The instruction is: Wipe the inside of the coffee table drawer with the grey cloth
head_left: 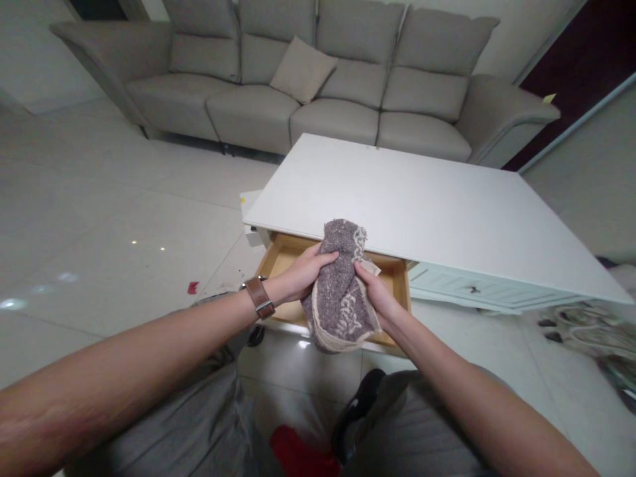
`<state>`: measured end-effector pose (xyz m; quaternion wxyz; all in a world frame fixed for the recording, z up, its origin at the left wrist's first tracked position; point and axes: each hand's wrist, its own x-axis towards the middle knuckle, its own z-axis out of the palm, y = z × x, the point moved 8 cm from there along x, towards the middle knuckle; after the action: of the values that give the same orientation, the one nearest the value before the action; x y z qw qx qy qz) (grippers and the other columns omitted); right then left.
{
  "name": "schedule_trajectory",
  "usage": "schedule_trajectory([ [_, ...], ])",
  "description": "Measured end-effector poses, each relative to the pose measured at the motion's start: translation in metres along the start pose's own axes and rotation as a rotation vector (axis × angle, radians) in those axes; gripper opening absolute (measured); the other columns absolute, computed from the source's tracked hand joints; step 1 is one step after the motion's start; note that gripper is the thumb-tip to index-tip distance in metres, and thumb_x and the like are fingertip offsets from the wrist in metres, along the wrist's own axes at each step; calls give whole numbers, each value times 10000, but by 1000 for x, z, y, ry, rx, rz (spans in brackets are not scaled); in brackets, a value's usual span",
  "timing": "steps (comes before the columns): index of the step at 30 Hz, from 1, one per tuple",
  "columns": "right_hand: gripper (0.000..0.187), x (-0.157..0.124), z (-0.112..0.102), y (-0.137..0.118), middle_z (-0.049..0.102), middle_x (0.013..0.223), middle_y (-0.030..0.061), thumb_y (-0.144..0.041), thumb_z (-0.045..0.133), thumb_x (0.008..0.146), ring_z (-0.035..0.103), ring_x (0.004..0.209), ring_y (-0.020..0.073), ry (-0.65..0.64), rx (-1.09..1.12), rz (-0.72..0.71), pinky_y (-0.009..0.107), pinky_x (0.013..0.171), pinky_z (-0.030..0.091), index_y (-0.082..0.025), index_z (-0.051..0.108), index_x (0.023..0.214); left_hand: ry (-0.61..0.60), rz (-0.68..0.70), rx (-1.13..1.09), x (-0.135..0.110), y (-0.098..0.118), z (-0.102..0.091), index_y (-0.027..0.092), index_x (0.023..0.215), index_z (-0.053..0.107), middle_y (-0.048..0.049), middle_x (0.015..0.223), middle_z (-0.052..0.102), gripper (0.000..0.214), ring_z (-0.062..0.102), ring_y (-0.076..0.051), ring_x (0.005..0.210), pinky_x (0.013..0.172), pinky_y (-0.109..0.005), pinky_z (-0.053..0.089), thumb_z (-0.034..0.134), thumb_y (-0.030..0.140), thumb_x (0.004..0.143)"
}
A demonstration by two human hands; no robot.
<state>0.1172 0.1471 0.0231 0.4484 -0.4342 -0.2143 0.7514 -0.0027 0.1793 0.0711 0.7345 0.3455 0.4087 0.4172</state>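
Both of my hands hold a fuzzy grey-brown cloth (338,291) with cream trim, cream stitched patterns and a small pale label. My left hand (304,270) grips its left side, thumb on top and fingers partly hidden behind it. On the right side, my right hand (378,291) pinches the cloth near the label, its other fingers mostly out of sight underneath. The cloth hangs in front of the coffee table's edge, above a pulled-out wooden drawer (397,281). It hides the middle of that drawer.
A white coffee table (397,192) stands ahead, with a second, closed drawer (467,289) at right. Behind it is a grey sofa (332,122) with a beige cushion (302,69). A red scrap (193,287) lies on the tiled floor, and something red (298,454) is between my feet.
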Motion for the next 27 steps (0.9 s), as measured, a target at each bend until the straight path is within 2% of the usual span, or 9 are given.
schedule_trajectory([
  [4,299,5,-23,0,794,950,59,-406,653,852,743,949,281,213,-44,-22,456,893,599,-208,722,1065,70,46,-11,2,13,-9,181,1121,677,-87,1032,774,312,729,-248,932,943,-437,571,710,248,818],
  [6,255,5,-35,-9,794,967,48,-359,662,837,742,949,262,336,-96,-125,416,891,602,-213,724,1036,111,123,28,5,21,-17,183,1137,678,-88,1089,768,330,716,-260,1003,983,-449,553,707,248,815],
  [8,239,5,-43,-19,792,1001,36,-336,662,830,738,961,242,402,-120,-242,382,889,601,-221,720,1032,182,254,87,7,32,-28,186,1158,676,-81,1169,751,352,686,-262,1101,1045,-450,516,696,237,809],
  [11,251,5,-47,-29,786,1044,32,-332,628,844,736,964,220,430,-71,-351,361,886,600,-224,705,1058,284,451,182,9,45,-42,190,1185,670,-68,1272,714,382,635,-257,1206,1112,-441,462,673,218,804],
  [13,261,6,-48,-30,783,1058,34,-317,618,841,737,962,214,444,-38,-368,359,885,600,-221,693,1072,306,505,219,10,48,-47,196,1206,666,-64,1309,696,397,615,-256,1237,1125,-438,448,656,217,809],
  [16,265,8,-45,-29,777,1092,39,-334,637,830,731,999,229,424,-55,-349,371,893,599,-234,686,1070,279,483,238,9,45,-44,203,1232,658,-65,1321,687,411,606,-253,1249,1117,-426,454,646,227,822],
  [19,276,9,-38,-26,761,1162,31,-393,667,822,709,1074,252,359,-119,-342,391,949,578,-266,690,1066,221,443,281,3,46,-32,199,1208,670,-67,1272,708,382,621,-253,1223,1095,-412,471,666,262,832],
  [22,287,9,-40,-31,756,1180,29,-424,675,816,686,1125,258,368,-206,-410,407,1030,525,-265,700,1053,227,469,332,-3,55,-25,196,1151,690,-65,1206,730,336,632,-257,1196,1072,-404,487,683,299,831],
  [27,323,15,-52,-54,763,1148,40,-462,672,804,674,1134,246,372,-300,-558,410,1032,503,-243,707,1039,331,564,349,1,76,-44,202,1102,682,-62,1153,737,301,634,-244,1170,1047,-396,499,687,311,821],
])
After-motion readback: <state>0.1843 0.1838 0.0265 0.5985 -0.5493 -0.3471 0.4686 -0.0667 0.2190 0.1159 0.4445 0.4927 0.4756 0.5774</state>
